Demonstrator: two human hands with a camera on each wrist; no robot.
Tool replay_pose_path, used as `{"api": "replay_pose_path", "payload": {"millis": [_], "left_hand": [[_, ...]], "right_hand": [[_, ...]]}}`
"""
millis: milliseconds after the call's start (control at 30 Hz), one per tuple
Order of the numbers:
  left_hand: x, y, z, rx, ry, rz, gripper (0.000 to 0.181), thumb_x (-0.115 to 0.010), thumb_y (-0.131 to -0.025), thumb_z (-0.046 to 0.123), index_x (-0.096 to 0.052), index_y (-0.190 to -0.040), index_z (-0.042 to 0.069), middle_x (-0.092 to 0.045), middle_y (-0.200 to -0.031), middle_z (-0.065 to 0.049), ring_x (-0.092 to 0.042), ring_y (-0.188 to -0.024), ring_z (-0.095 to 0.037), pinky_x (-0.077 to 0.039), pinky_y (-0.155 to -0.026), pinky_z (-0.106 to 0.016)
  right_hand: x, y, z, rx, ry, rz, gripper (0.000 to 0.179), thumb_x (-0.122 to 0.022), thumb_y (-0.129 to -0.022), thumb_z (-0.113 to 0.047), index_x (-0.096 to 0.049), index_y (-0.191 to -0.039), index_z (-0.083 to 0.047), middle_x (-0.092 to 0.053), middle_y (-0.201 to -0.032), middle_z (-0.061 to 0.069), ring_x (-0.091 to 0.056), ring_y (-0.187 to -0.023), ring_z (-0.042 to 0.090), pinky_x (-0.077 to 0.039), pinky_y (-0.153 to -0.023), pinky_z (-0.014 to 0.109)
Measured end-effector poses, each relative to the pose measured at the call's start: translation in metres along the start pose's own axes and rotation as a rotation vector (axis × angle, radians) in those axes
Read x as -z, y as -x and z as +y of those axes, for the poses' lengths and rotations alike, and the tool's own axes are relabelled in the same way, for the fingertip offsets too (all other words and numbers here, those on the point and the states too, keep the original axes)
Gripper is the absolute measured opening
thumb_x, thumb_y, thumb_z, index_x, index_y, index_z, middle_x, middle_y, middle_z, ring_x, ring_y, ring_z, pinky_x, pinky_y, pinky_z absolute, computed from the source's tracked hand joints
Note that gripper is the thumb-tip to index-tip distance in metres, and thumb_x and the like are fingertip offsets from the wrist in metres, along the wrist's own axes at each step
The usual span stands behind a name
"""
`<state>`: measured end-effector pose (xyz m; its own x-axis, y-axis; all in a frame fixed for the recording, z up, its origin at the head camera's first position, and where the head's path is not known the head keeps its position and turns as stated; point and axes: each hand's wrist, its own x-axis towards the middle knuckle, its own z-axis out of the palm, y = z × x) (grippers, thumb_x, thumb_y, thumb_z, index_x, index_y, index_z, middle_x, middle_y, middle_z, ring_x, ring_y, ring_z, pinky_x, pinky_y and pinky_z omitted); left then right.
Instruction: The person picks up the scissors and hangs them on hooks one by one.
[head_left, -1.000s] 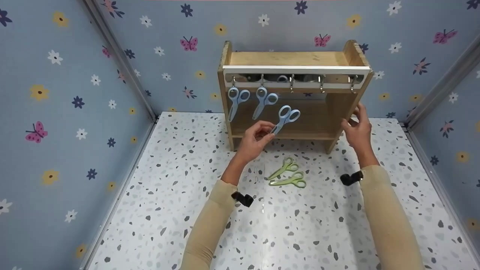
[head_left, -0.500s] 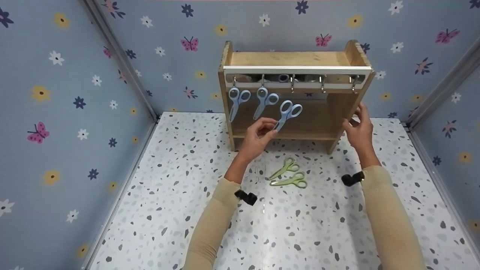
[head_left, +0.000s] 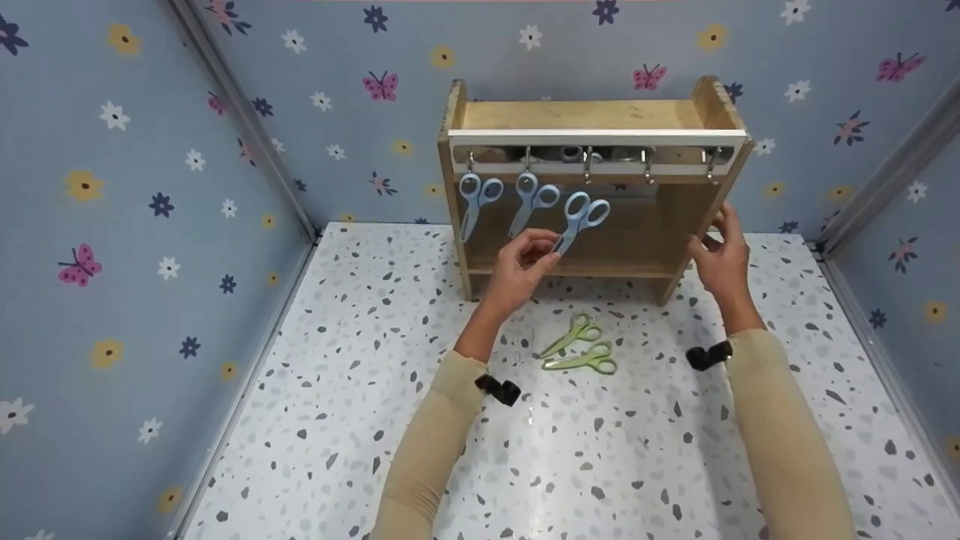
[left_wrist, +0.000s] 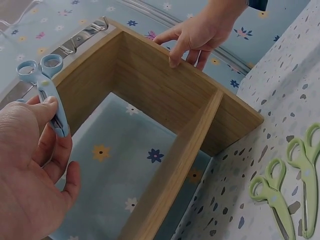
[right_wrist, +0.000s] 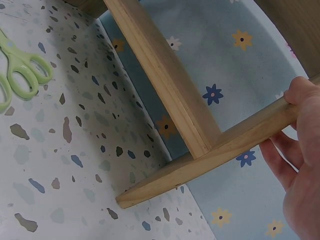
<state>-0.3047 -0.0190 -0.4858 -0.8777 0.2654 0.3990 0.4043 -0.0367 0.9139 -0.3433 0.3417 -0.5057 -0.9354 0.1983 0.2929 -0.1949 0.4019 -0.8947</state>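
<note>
Light-blue plastic scissors (head_left: 575,223) crept up nearer a silver metal hook (head_left: 588,175), pinched in my left grip (head_left: 517,274); right grip (head_left: 724,264) held the pale wooden rack (head_left: 577,116).

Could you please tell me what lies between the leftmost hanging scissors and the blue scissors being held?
In the head view, another pair of blue scissors hangs between them, on the second hook from the left.
</note>
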Motion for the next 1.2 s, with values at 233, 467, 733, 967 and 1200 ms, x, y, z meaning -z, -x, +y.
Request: {"api": "replay_pose_path", "payload": {"millis": [233,467,733,967,1200], "left_hand": [[-0.003,-0.008,-0.001,-0.011,-0.003,0.019,0.027,-0.069,-0.109,0.003,-0.068,-0.135,-0.006,-0.073,-0.12,-0.027,-0.071,-0.101,-0.021,-0.056,-0.089,-0.023],[-0.004,-0.013,0.001,-0.012,0.006,0.03,0.028,-0.07,-0.109,0.003,-0.068,-0.136,-0.005,-0.073,-0.12,-0.027,-0.066,-0.098,-0.006,-0.055,-0.089,-0.023],[-0.01,-0.016,0.001,-0.03,0.022,0.029,0.029,-0.069,-0.109,0.002,-0.067,-0.135,-0.008,-0.072,-0.123,-0.032,-0.065,-0.099,-0.004,-0.055,-0.089,-0.023],[-0.012,-0.018,0.0,-0.026,0.039,0.046,0.029,-0.069,-0.108,0.002,-0.067,-0.135,-0.008,-0.072,-0.121,-0.032,-0.066,-0.097,-0.003,-0.055,-0.089,-0.023],[-0.012,-0.019,-0.001,-0.026,0.038,0.051,0.029,-0.07,-0.108,0.002,-0.067,-0.135,-0.008,-0.072,-0.121,-0.031,-0.066,-0.097,-0.002,-0.055,-0.09,-0.023]], "right_hand": [[0.003,-0.002,-0.003,0.0,0.003,0.006,0.08,-0.056,-0.107,-0.003,-0.033,-0.177,-0.033,-0.048,-0.176,0.013,-0.049,-0.163,0.035,-0.043,-0.132,0.061],[0.003,-0.001,-0.007,-0.031,0.001,0.004,0.081,-0.055,-0.107,-0.001,-0.032,-0.177,-0.034,-0.045,-0.177,0.015,-0.047,-0.165,0.038,-0.042,-0.134,0.06],[0.005,0.002,-0.012,-0.064,0.008,-0.002,0.08,-0.056,-0.108,-0.002,-0.032,-0.177,-0.035,-0.044,-0.178,0.016,-0.047,-0.166,0.039,-0.041,-0.133,0.061],[0.003,0.001,-0.005,-0.035,0.0,-0.002,0.08,-0.055,-0.108,-0.003,-0.031,-0.178,-0.033,-0.045,-0.177,0.017,-0.052,-0.162,0.045,-0.042,-0.132,0.064],[0.001,0.001,-0.001,-0.016,-0.018,-0.007,0.081,-0.056,-0.107,-0.005,-0.031,-0.177,-0.037,-0.045,-0.178,0.017,-0.053,-0.16,0.048,-0.043,-0.13,0.066]]}}
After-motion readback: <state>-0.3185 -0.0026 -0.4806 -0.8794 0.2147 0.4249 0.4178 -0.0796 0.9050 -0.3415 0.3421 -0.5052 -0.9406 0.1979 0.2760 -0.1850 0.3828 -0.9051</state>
